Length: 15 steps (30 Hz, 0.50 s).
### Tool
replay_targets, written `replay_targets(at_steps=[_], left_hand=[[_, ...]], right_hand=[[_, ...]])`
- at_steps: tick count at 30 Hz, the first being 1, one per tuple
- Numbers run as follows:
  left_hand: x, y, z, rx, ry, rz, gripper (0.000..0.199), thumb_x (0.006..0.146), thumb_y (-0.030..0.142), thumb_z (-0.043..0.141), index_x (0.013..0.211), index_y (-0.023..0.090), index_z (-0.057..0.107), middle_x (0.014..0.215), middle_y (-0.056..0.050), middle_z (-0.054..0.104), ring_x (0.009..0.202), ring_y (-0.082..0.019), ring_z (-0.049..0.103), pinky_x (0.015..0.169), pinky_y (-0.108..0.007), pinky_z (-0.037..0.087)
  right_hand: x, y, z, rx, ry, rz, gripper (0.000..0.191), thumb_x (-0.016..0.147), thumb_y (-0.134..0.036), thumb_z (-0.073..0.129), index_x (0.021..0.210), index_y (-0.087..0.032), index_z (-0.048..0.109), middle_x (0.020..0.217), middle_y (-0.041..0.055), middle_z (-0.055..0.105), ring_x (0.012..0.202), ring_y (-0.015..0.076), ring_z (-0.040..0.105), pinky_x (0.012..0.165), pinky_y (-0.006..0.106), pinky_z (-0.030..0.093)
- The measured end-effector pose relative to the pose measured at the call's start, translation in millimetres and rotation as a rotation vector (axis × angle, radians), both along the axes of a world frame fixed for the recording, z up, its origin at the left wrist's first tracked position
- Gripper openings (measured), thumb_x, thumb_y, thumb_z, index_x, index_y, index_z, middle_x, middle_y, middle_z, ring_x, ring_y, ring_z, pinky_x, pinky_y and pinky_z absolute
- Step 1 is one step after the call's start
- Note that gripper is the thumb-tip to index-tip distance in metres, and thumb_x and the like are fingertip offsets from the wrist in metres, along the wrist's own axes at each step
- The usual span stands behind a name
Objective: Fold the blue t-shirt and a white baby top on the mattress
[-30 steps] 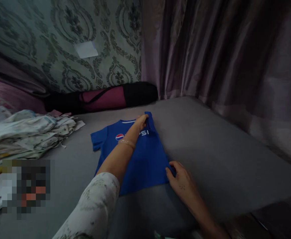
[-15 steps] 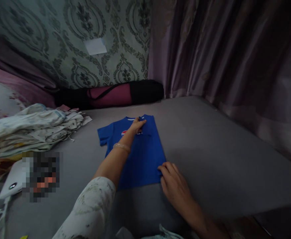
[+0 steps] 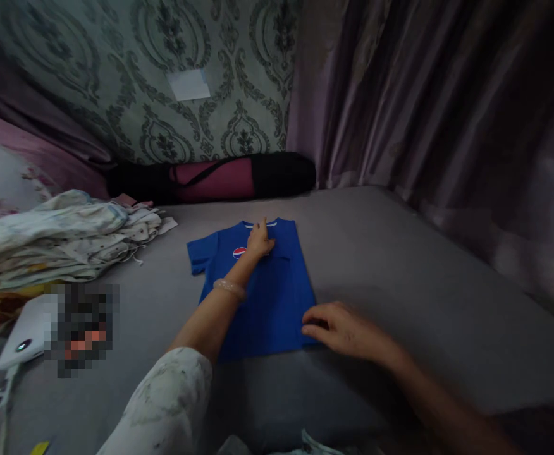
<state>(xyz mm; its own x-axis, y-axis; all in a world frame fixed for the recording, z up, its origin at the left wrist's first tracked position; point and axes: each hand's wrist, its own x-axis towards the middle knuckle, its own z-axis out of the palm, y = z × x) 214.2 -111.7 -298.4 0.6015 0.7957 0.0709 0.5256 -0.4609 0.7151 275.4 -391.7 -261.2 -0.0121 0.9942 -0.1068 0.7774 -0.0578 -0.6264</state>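
Observation:
A blue T-shirt with a round red, white and blue logo lies flat on the grey bed sheet. Its left sleeve in the view sticks out, while the right side is folded inward over the front. My left hand rests on the shirt just below the collar, fingers stretched out. A pale bangle circles that wrist. By the shirt's lower right corner is my right hand, its thumb and fingers apart with nothing visible between them.
A heap of light-coloured clothes lies at the left. Nearer me is a white device with a cable, beside a pixelated patch. A black and maroon long bag lies along the wall. Purple curtains hang at the right.
My right hand has let go of the shirt's lower right edge and its fingers have parted. The fingers of my left hand have straightened near the collar.

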Motion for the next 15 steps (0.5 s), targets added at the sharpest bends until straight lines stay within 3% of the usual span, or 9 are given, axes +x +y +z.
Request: replay_targets(at_steps=[2,3,5,7,11,15], left_hand=[[-11,-17,9.5,0.166,0.091,0.025,0.064,0.080,0.016,0.059,0.138,0.010,0.034,0.134,-0.022,0.042,0.127,-0.033,0.043,0.101,-0.043,0.037],[-17,-30,14.5,0.258,0.153,-0.003,0.055,0.083,0.019,0.056,0.134,0.010,0.040,0.131,-0.022,0.045,0.124,-0.033,0.046,0.100,-0.044,0.039],[-31,-62,22.5,0.378,0.240,-0.164,0.036,0.087,0.023,0.051,0.120,0.011,0.052,0.122,-0.019,0.054,0.116,-0.030,0.052,0.097,-0.044,0.042],[-45,-99,24.9,0.420,0.269,-0.358,0.026,0.087,0.024,0.051,0.110,0.015,0.058,0.117,-0.015,0.059,0.116,-0.027,0.054,0.101,-0.043,0.040],[-66,-164,7.4,0.448,0.306,-0.517,0.041,0.089,0.031,0.049,0.125,0.011,0.052,0.138,-0.018,0.048,0.134,-0.030,0.038,0.111,-0.048,0.030],[-75,-194,-18.9,0.438,0.313,-0.518,0.051,0.097,0.038,0.034,0.141,0.012,0.038,0.150,-0.015,0.034,0.141,-0.027,0.025,0.114,-0.046,0.025]], right_hand=[[17,27,-3.6,0.056,0.012,-0.013,0.033,0.096,-0.038,0.041,0.093,-0.021,0.070,0.079,0.0015,0.068,0.072,0.0147,0.062,0.068,0.026,0.046],[25,43,-7.9,0.130,-0.028,-0.059,0.035,0.097,-0.034,0.037,0.097,-0.020,0.069,0.088,0.0034,0.070,0.080,0.0158,0.063,0.075,0.027,0.046],[40,77,-20.4,0.280,-0.148,-0.168,0.037,0.097,-0.028,0.033,0.116,-0.016,0.063,0.114,0.0100,0.066,0.107,0.0186,0.059,0.095,0.030,0.041],[49,111,-34.9,0.290,-0.281,-0.186,0.044,0.096,-0.025,0.030,0.130,-0.008,0.053,0.135,0.0159,0.053,0.127,0.0210,0.045,0.107,0.033,0.032],[54,158,-59.1,0.131,-0.469,-0.190,0.056,0.096,-0.032,0.028,0.142,-0.002,0.037,0.150,0.0180,0.032,0.141,0.0276,0.022,0.114,0.043,0.016],[56,181,-69.6,0.062,-0.488,-0.191,0.063,0.096,-0.040,0.024,0.145,-0.001,0.030,0.154,0.0177,0.023,0.143,0.0273,0.017,0.115,0.044,0.012]])
